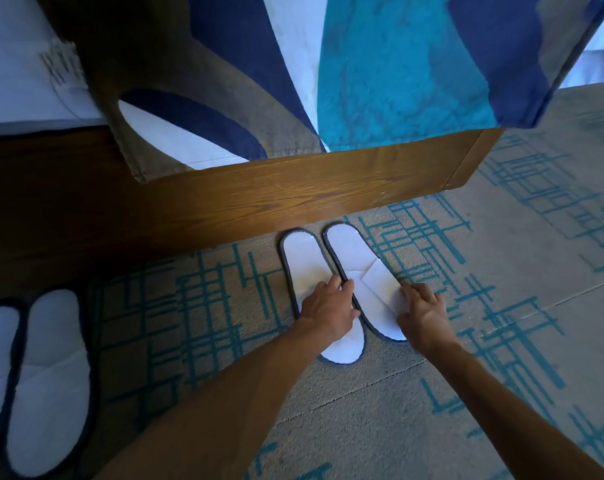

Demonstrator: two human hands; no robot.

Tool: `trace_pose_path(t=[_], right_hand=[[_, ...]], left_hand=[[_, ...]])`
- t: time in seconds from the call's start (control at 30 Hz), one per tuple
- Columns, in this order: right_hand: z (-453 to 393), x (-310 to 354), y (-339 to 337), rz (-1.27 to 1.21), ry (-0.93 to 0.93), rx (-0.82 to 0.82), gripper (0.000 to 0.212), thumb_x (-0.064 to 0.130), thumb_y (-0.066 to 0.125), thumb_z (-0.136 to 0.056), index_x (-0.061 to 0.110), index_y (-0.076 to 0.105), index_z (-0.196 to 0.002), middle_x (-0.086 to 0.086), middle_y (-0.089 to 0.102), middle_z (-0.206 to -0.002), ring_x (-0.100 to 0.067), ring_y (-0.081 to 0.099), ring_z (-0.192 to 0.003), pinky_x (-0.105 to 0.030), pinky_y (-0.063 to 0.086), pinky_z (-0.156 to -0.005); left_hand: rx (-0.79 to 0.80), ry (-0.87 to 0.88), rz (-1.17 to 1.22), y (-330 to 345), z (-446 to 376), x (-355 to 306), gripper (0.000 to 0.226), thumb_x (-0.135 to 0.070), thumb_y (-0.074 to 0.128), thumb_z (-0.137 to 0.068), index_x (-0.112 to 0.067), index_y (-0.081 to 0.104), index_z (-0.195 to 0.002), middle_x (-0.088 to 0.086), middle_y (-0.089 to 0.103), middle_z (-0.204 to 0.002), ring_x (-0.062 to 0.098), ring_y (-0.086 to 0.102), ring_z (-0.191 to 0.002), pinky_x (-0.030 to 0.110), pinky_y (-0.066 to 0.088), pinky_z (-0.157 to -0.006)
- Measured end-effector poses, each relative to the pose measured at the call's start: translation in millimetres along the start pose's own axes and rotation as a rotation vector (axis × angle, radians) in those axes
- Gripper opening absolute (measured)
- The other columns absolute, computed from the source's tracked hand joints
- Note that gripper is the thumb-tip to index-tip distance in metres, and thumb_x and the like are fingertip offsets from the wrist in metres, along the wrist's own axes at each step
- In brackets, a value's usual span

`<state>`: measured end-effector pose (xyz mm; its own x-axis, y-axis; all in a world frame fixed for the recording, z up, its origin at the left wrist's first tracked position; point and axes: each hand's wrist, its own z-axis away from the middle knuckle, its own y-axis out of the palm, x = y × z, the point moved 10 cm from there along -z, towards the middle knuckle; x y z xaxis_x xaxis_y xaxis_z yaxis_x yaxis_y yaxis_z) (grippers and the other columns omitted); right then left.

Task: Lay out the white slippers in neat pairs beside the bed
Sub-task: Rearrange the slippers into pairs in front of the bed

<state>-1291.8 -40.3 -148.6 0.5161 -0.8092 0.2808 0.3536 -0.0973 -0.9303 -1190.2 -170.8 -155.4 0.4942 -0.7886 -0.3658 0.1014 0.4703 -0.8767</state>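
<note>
Two flat white slippers with dark trim lie side by side on the carpet just in front of the bed's wooden base [293, 199]. My left hand [328, 308] rests on the left slipper [302, 261], its fingers spread and reaching the seam between the two. My right hand [423, 311] touches the right edge of the right slipper [354, 258] with its fingertips. The right slipper sits slightly farther from me than the left one. A second pair of white slippers [47, 379] lies at the far left, in shadow.
A bedspread [380, 64] patterned in blue, teal, white and brown hangs over the bed base. White bedding [13, 64] shows at the upper left. The beige carpet [501, 271] with teal line patterns stretches to the right and toward me.
</note>
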Motion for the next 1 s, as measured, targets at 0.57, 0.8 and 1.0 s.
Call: trace_pose_path(t=[0.57,0.8,1.0], right_hand=[[11.8,2.1,-3.5,0.002,0.13,0.025,0.058,0.012,0.043,-0.085,0.034,0.028,-0.135,-0.006,0.034,-0.129,-0.046,0.04,-0.112,-0.051,0.043,-0.09],[7.2,12.0,-3.3,0.02,0.072,0.03,0.055,-0.001,0.043,-0.087,0.014,0.032,-0.139,-0.013,0.038,-0.133,-0.041,0.041,-0.113,-0.048,0.035,-0.103],[6.9,9.3,-5.0,-0.083,0.066,-0.007,0.053,0.002,0.043,-0.085,0.018,0.037,-0.135,-0.016,0.04,-0.128,-0.043,0.042,-0.104,-0.046,0.039,-0.093]], left_hand=[[0.004,-0.046,0.055,7.7,-1.1,6.2,0.076,-0.056,0.054,-0.088,-0.028,0.019,-0.15,0.006,0.032,-0.139,0.029,0.035,-0.128,0.043,0.043,-0.097],[-0.02,-0.039,0.053,8.7,-1.5,7.8,0.078,-0.057,0.053,-0.088,-0.027,0.018,-0.151,0.006,0.032,-0.141,0.029,0.034,-0.129,0.043,0.043,-0.098],[-0.027,-0.048,0.053,8.6,-1.1,7.4,0.08,-0.058,0.053,-0.087,-0.027,0.017,-0.151,0.006,0.032,-0.14,0.028,0.036,-0.128,0.042,0.043,-0.097]])
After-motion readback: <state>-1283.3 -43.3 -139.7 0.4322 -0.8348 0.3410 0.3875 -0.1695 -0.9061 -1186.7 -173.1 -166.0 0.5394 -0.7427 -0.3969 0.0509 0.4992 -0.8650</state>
